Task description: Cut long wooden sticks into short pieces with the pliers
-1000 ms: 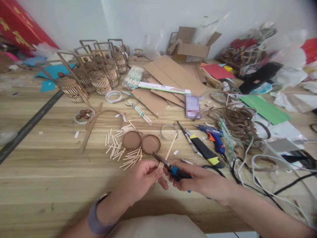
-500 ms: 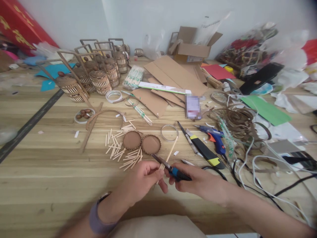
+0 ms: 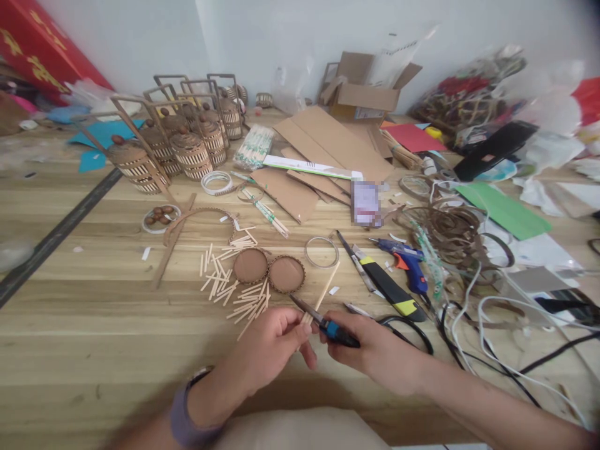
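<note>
My left hand (image 3: pixel 276 344) is closed, pinching thin wooden sticks (image 3: pixel 327 289) between thumb and fingers; the longest sticks out toward the back right. My right hand (image 3: pixel 360 344) is wrapped round a blue-and-black-handled tool with a dark metal blade (image 3: pixel 307 307). That blade lies across the sticks, just beyond the left thumb. Whether it has a second jaw cannot be made out. Cut stick pieces (image 3: pixel 216 278) are scattered ahead of my left hand. Close by are two touching brown discs with notched rims, a left one (image 3: pixel 250 266) and a right one (image 3: pixel 286 274).
To the right lie a black-and-yellow cutter (image 3: pixel 389 287), a blue glue gun (image 3: pixel 412 265), coiled brown strips (image 3: pixel 454 225) and loose cables (image 3: pixel 469 300). A metal ring (image 3: pixel 321 252) sits beyond the sticks. Small handled baskets (image 3: pixel 190 153) stand back left; cardboard sheets (image 3: pixel 332 140) lie at the back.
Both hands have shifted only slightly, with the blade still across the sticks. One more short stick now shows on the table beside my left hand.
</note>
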Tool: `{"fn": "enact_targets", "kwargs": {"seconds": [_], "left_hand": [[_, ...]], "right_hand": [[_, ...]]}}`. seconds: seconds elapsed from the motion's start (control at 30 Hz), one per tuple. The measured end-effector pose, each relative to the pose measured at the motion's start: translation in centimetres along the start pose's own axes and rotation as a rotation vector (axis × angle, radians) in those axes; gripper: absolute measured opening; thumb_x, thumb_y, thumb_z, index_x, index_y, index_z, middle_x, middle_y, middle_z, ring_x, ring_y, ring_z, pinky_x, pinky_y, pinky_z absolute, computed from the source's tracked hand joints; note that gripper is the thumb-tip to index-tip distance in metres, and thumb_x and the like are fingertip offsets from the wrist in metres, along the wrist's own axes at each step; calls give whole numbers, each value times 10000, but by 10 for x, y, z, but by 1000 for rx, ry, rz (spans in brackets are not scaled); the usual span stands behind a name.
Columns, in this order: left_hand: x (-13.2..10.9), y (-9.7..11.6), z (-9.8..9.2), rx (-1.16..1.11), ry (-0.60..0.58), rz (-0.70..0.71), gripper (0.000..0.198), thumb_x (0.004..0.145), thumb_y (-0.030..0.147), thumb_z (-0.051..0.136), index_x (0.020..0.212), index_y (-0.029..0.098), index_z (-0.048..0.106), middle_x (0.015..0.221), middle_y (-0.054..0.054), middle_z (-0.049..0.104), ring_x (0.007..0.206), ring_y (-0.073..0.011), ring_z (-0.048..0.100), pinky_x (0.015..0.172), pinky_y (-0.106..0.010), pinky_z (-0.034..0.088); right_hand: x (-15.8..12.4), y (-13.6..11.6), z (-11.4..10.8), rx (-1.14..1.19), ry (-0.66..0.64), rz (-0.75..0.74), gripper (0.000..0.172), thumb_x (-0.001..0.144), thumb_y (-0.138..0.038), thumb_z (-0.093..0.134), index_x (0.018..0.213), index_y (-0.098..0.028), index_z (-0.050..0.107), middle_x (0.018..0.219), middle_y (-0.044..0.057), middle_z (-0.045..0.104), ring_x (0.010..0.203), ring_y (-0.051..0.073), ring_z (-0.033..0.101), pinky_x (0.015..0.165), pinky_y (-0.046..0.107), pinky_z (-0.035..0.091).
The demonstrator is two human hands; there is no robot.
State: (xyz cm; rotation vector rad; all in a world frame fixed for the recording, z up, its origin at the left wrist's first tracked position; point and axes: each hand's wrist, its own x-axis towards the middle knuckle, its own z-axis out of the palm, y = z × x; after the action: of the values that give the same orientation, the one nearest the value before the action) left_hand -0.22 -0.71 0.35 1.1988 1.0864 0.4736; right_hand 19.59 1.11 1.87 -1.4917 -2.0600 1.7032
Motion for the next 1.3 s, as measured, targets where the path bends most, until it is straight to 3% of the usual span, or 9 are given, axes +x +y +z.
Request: {"fn": "enact_targets", "kwargs": {"seconds": [0.13,0.23,0.33,0.47,0.77,0.93,1.1,1.3], "left_hand": [[1,3,-1,-46,-29,39,339,920,427,454,796,163,626,699,-17,691,739,-172,628,772,-272,432],[0,7,-1,-87,-75,60,330,927,412,444,816,164,632,681,2,664,713,-160,633,755,-261,437],[-1,10,-1,-108,-88,55,337,931,405,433,820,165,643,663,11,650,700,-154,633,750,-255,439],[-1,10,-1,-123,-90,47,356,931,412,428,801,166,649,634,19,628,712,-153,632,768,-250,437],[0,6,1,-89,-76,10,395,920,468,424,822,165,658,600,12,623,659,-153,575,738,-264,414],[1,6,1,-87,-52,-7,380,898,484,450,809,165,635,576,14,605,621,-151,540,722,-273,410],[2,3,1,-48,-33,-6,378,892,485,450,763,171,617,596,6,613,604,-147,519,690,-273,398],[1,1,-4,-9,22,9,361,917,460,424,724,188,564,622,7,619,651,-153,556,719,-271,408]], "right_hand": [[-1,-3,-5,117,-86,-23,121,727,-218,519,833,-185,568,794,-7,514,765,165,475,710,290,374],[-3,-5,-10,284,-174,30,246,718,-255,544,948,-179,590,839,-2,536,792,163,483,718,290,375],[-5,-4,-11,389,-196,121,308,698,-255,570,995,-177,597,900,14,577,846,169,507,736,292,375],[-5,-3,-10,424,-206,135,284,686,-233,583,962,-170,602,877,11,577,834,163,506,731,288,374],[-1,5,-5,342,-186,71,217,729,-225,567,940,-175,578,807,-9,532,758,144,471,663,266,363],[-2,0,-2,205,-91,12,146,700,-177,513,841,-187,549,718,-36,463,680,133,427,648,264,357],[0,-1,1,120,-32,-19,137,678,-176,510,813,-192,533,739,-25,485,715,153,452,682,278,369],[3,2,-1,99,-59,-101,173,770,-230,529,926,-178,583,861,14,574,829,180,514,776,304,410]]}}
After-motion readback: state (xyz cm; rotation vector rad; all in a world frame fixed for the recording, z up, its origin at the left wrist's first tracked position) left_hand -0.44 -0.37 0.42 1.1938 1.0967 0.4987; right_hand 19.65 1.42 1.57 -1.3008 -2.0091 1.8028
